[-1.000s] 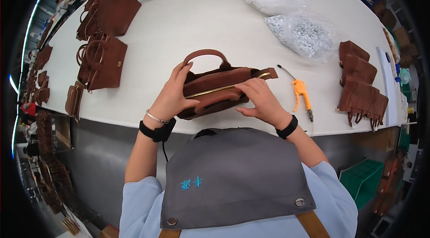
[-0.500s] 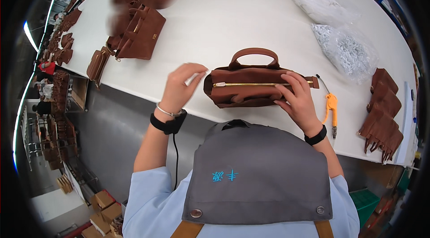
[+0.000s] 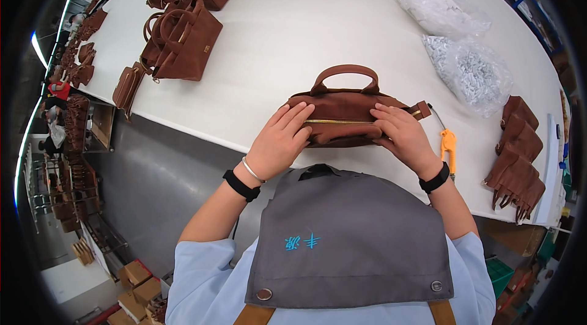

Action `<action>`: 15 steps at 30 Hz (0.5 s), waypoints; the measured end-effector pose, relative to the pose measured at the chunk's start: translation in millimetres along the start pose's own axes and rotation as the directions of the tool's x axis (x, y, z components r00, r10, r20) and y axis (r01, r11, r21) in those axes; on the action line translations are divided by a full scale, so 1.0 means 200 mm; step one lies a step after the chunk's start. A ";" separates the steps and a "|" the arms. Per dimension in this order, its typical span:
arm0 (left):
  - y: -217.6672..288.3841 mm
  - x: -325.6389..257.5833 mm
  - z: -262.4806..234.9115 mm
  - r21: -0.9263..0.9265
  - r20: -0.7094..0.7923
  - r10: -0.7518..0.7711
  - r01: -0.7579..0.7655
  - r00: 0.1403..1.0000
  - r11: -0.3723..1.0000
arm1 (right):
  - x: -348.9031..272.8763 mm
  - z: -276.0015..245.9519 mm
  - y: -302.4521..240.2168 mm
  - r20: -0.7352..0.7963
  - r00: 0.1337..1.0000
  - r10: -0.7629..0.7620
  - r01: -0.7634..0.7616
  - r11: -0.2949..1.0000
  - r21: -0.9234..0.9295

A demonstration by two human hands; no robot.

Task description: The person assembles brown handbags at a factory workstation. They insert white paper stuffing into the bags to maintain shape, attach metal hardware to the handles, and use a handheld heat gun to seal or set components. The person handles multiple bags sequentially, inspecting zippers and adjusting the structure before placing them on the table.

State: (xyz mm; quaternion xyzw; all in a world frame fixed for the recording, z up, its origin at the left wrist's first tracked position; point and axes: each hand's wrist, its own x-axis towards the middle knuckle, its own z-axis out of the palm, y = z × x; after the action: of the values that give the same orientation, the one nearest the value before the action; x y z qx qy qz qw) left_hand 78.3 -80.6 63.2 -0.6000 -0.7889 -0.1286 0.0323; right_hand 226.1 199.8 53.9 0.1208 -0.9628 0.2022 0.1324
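A brown handbag (image 3: 341, 100) lies at the table's near edge, its opening turned up toward me and one arched handle (image 3: 344, 69) standing on the far side. Along the top runs a gold zipper (image 3: 340, 121), which looks closed between my hands. My left hand (image 3: 276, 140) holds the left end of the opening, fingers over the top and thumb at the near side. At the other end my right hand (image 3: 405, 136) grips the bag the same way. The zipper's end tab (image 3: 420, 110) sticks out beyond my right fingers. Both palms hide the bag's ends.
Brown handbags (image 3: 191, 44) and a small zipped pouch (image 3: 128, 88) stand at the left. To the right lie an orange air blow gun (image 3: 448, 141), two clear plastic bags of white pieces (image 3: 474, 71) and stacked brown leather pieces (image 3: 516, 169) on the white table (image 3: 293, 25).
My left hand has come down from the air beside the bag onto its left end, covering the zipper pull. My right hand stays at the right end.
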 end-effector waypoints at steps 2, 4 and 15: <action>0.01 0.01 0.00 -0.008 0.031 0.012 -0.012 0.999 1.000 | 0.00 0.00 0.02 0.029 0.999 -0.022 0.022 1.000 -0.008; 0.01 0.02 0.00 -0.010 0.058 0.031 -0.031 0.998 0.999 | 0.01 0.00 0.03 0.058 0.997 -0.045 0.047 0.999 -0.023; -0.04 0.04 -0.06 -0.264 0.084 0.070 -0.046 0.994 0.963 | 0.04 -0.03 0.06 0.144 0.987 -0.066 0.066 0.998 0.005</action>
State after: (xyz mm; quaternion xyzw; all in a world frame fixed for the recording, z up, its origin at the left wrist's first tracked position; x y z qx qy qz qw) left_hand 67.0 -78.5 75.0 -0.6271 -0.7479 -0.2026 -0.0801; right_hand 216.4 212.4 57.9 0.1669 -0.9653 0.1885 0.0693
